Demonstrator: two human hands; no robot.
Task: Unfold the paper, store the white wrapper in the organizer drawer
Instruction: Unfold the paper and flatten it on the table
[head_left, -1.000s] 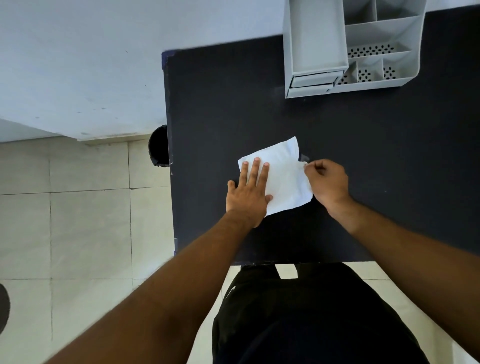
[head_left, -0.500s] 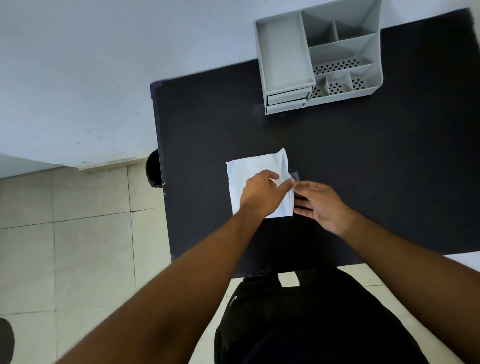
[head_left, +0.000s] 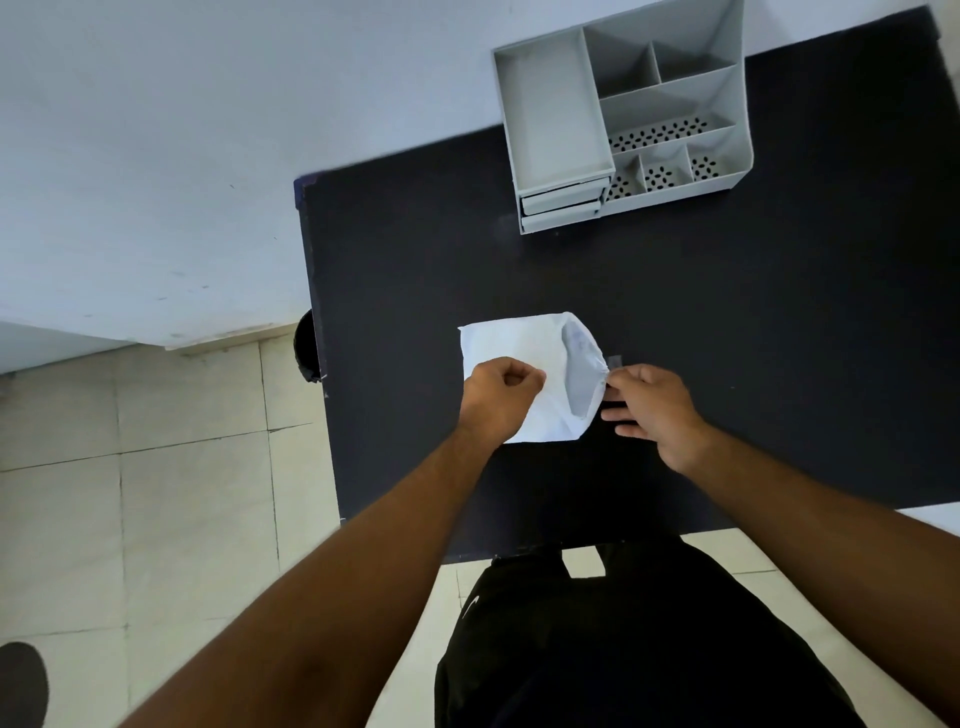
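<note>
A white folded paper (head_left: 519, 343) lies on the black table (head_left: 727, 322), near its front left. Its right side is lifted apart, so a shaded opening (head_left: 581, 371) shows between two layers. My left hand (head_left: 501, 392) pinches the upper layer near the paper's middle. My right hand (head_left: 652, 410) pinches the paper's right edge with thumb and forefinger, its other fingers spread. A grey organizer (head_left: 623, 114) stands at the table's back, with two shut drawers (head_left: 563, 205) at its front left. No separate white wrapper is visible.
The table's left edge (head_left: 317, 353) runs beside a tiled floor (head_left: 156, 493). A dark round bin (head_left: 304, 345) sits on the floor against that edge. A pale wall (head_left: 182, 156) lies behind. My dark-clothed body (head_left: 623, 649) is at the table's front edge.
My left hand went from lying flat on the paper to pinching its upper layer and pulling it leftward. The paper's right side has opened into a pocket. The view shifted, with the organizer lower and further left.
</note>
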